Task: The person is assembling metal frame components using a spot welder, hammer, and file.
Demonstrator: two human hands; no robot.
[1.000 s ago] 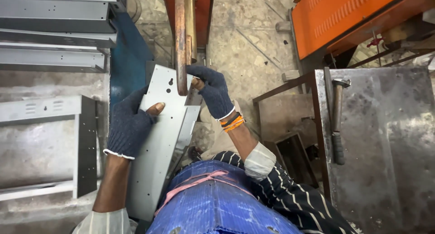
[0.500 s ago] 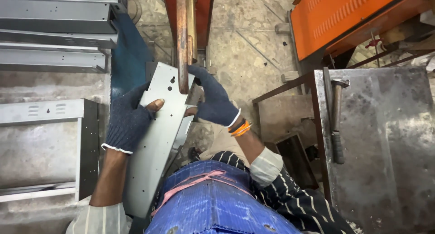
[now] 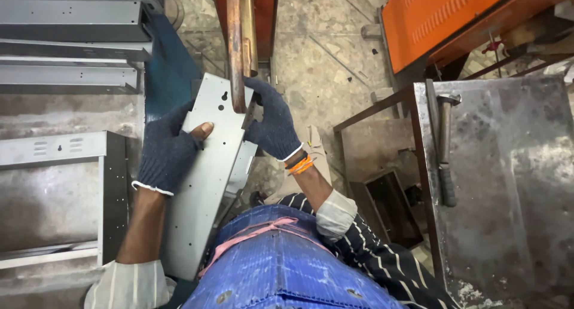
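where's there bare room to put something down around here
The metal table on the right is mostly bare beyond the hammer along its left edge. Bare floor lies between the rusty post and the orange machine. It is crowded where the left hand and right hand hold the grey panel.

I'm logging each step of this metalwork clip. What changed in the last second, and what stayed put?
The right hand slid a little lower along the edge of the grey sheet-metal panel, near the rusty vertical bar. The panel tilted slightly. Neither hand let go: the left hand grips its left edge as before. The hammer on the steel table and the grey panels stacked at left did not move.
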